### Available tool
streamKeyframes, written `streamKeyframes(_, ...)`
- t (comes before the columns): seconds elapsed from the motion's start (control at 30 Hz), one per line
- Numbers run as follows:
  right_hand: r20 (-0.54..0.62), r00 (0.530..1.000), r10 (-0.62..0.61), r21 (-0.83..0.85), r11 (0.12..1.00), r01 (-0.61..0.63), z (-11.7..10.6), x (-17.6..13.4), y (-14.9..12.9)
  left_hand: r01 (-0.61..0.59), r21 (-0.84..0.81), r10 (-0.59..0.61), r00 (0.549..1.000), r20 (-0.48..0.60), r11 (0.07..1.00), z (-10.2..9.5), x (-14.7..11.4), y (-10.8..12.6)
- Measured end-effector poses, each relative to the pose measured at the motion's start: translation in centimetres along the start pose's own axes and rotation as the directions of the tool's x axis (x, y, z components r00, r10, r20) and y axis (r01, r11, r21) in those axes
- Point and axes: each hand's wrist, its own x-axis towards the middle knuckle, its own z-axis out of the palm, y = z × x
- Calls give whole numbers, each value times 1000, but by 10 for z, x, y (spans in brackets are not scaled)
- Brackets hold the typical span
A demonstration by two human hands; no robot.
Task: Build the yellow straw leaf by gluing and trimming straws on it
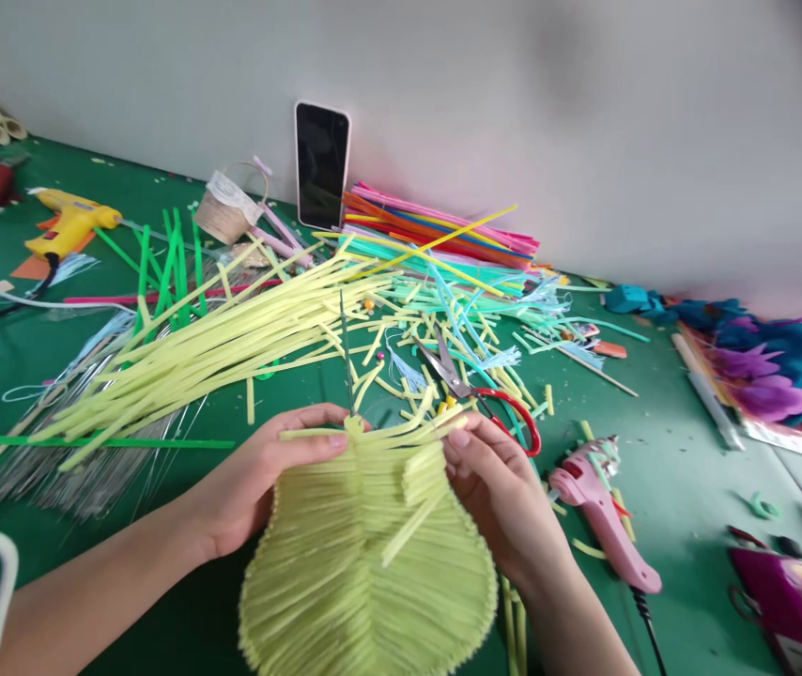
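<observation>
A large leaf [365, 563] made of rows of pale yellow-green pipe cleaners hangs toward me, with a dark wire stem [346, 352] rising from its upper end. My left hand [285, 465] grips the leaf's upper left side, the thumb lying across it beside the stem. On the upper right, my right hand [489, 479] pinches the end of a yellow-green pipe cleaner [411, 434] that runs from the stem. Several short cut pieces [424, 477] lie on the leaf's face near my right fingers. Red-handled scissors [468, 380] rest open just beyond that hand.
Yellow-green pipe cleaners [232, 343] lie heaped over metal wires [98, 469]. A phone [322, 164] leans on the wall beside colored pipe cleaners [443, 225]. A yellow glue gun [69, 223] is at left, a pink one [605, 516] at right. Purple-blue petals [774, 366] sit far right.
</observation>
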Motion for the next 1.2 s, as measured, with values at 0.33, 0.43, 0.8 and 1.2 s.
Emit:
streamKeyframes(0.33, -7, 1000, 0, -39, 999, 0, -5, 1, 4, -19, -6, 19, 999, 29, 1000, -2, 1, -1)
streamKeyframes(0.43, 2, 1000, -15, -73, 997, 15, -5, 3, 2, -15, 12, 15, 999, 42, 1000, -1, 1, -1)
streamKeyframes(0.8, 29, 850, -526, -558, 697, 451, -8, -1, -6, 6, 39, -7, 1000, 19, 999, -1, 2, -3)
streamKeyframes(1.2, 55, 886, -461, -630, 672, 389, -10, 1, -7, 24, 38, -25, 999, 20, 999, 0, 0, -1)
